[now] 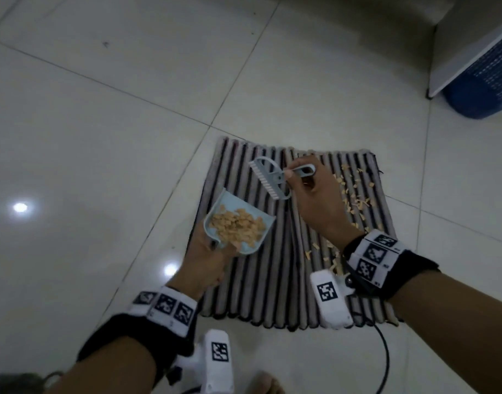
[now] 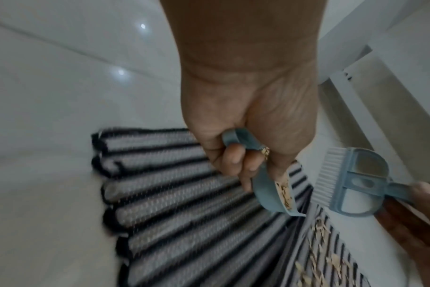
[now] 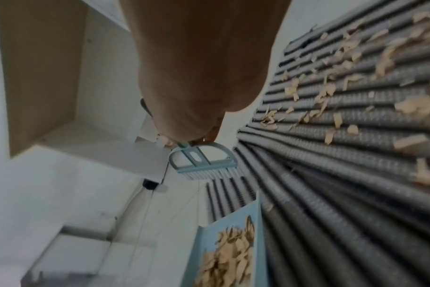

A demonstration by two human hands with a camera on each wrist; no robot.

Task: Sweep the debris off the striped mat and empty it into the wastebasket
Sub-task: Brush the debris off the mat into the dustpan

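Debris [image 1: 355,191] — pale tan flakes — strewn over the striped mat [image 1: 272,280].

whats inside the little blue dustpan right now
A heap of tan shavings fills the dustpan, held by the left hand. Its floor beneath the heap is hidden.

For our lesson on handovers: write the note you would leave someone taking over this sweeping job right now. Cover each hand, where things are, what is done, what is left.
Left hand: grips the dustpan handle, pan lifted over the striped mat, holding a pile of shavings.
Right hand: holds the brush by its handle, bristles raised over the mat.
Done: the mat's left part looks swept.
Left: loose debris remains on the right side and near the right wrist; sweep it in, then empty the pan into the blue wastebasket, far right.
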